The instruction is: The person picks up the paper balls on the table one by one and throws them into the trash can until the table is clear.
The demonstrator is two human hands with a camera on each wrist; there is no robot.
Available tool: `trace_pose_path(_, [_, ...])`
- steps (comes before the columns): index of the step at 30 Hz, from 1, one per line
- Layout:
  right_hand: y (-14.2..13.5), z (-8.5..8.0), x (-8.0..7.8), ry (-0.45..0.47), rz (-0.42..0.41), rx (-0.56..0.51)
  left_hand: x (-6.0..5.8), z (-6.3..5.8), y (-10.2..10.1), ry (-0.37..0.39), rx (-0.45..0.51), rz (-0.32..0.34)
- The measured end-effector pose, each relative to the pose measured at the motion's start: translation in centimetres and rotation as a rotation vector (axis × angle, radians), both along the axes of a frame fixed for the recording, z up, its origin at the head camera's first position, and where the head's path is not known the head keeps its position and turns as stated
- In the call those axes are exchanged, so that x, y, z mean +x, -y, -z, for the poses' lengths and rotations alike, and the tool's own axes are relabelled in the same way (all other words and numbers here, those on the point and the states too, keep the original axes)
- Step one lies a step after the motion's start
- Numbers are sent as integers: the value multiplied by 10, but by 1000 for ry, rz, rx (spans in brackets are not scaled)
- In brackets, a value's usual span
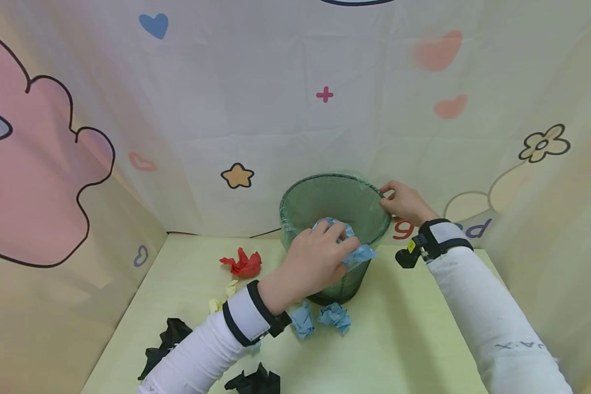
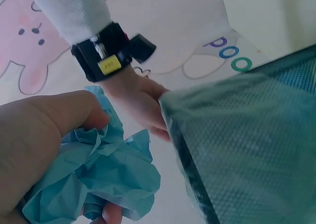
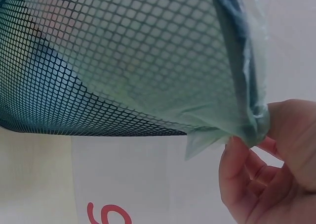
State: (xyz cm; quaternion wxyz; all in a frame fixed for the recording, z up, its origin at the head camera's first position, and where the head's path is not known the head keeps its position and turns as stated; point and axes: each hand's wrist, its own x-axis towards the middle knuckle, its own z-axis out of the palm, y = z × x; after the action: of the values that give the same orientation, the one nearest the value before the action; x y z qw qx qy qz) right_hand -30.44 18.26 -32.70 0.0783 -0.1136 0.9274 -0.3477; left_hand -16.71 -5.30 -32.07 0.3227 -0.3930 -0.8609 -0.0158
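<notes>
One table [image 1: 384, 361] fronts printed curtains [image 1: 276, 82]; left grip [image 1: 312, 261] pinches paper [image 2: 118, 177], right grip [image 1: 405, 203] bin rim [image 1: 325, 176].

Nearest black paper [image 1: 258, 381]: cut off by bottom edge, head view.
Pale-blue scrap [image 1: 254, 348]: partly hidden by left sleeve [image 1: 204, 350].
Held blue paper [image 2: 116, 172]: partly covered by left hand [image 1: 312, 261].
Green mesh bin [image 2: 252, 155]: cropped, both wrist views.
Yellow wrist label [image 2: 109, 65]: print illegibly small.

Scrunched-up blue paper [image 2: 118, 172] in the left hand [image 1: 312, 262], by the near rim of a green net bin [image 1: 345, 284], with see-through plastic [image 3: 207, 137] over its edge.
</notes>
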Motion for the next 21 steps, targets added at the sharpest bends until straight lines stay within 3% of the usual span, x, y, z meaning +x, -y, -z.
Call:
trace_pose_path(6, [-1,2,-3,8,4,-2,-21,-9,2,62,-31,-36])
trace_pose_path(21, [-2,2,-4,26,0,-4,-61,-21,-2,271,-133,-129])
